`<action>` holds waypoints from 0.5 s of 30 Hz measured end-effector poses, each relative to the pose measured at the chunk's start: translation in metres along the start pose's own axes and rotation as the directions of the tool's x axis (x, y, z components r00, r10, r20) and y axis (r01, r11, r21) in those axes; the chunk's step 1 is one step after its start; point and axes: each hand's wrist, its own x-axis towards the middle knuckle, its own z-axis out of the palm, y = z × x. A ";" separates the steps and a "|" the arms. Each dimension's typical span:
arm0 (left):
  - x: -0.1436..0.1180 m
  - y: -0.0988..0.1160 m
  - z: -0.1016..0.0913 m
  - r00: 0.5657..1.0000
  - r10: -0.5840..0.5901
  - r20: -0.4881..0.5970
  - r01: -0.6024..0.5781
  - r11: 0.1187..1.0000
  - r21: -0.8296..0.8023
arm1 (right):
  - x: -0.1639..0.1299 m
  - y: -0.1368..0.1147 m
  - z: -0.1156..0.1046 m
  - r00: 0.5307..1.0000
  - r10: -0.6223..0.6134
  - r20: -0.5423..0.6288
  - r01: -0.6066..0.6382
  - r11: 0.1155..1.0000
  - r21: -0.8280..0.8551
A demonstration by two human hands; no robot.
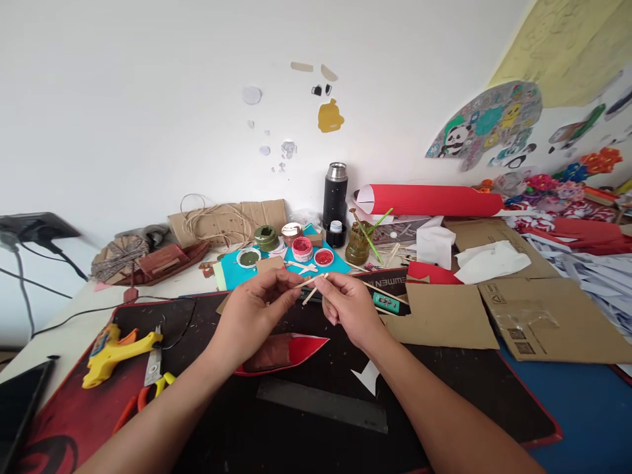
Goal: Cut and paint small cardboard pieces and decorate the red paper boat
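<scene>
Above the dark desk mat, my left hand (pixel 259 303) and my right hand (pixel 348 301) are close together. Thin wooden sticks (pixel 312 291) cross between their fingertips, one lying toward the left fingers and one slanting down in the right pinch. Both hands are closed on them. Below the hands lies a small red and brown paper boat (pixel 286 352), partly hidden by my left hand and wrist. A clear ruler (pixel 323 403) rests nearer to me, and a white paper scrap (pixel 366 378) sits beside my right forearm.
At left lie a yellow glue gun (pixel 121 349) and scissors (pixel 154 368). Paint pots (pixel 302 249) stand behind the hands, near a black thermos (pixel 336 194) and a jar with brushes (pixel 357 247). Cardboard pieces (pixel 447 316) and a red paper roll (pixel 434 199) are at right.
</scene>
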 end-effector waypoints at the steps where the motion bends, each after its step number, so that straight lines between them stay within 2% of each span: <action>1: 0.000 0.000 -0.001 1.000 -0.004 -0.016 0.004 1.000 0.016 | 0.000 0.001 0.000 1.000 0.000 0.009 0.000 1.000 -0.005; 5: 0.003 -0.001 -0.010 0.998 0.025 -0.059 -0.020 0.996 0.087 | -0.001 0.003 0.001 0.998 0.013 0.058 -0.012 1.000 -0.015; 9: 0.006 0.003 -0.027 0.975 0.172 -0.139 -0.123 0.945 0.303 | 0.000 0.000 -0.001 0.998 0.018 0.065 -0.015 0.999 -0.050; 12: 0.008 0.009 -0.036 0.968 0.248 -0.042 -0.206 0.877 0.435 | 0.001 -0.002 -0.003 0.998 0.013 0.059 -0.008 0.997 -0.075; 15: 0.008 0.014 -0.034 0.969 0.234 0.080 -0.245 0.866 0.436 | -0.001 -0.004 -0.001 0.994 0.028 0.108 -0.017 0.995 -0.102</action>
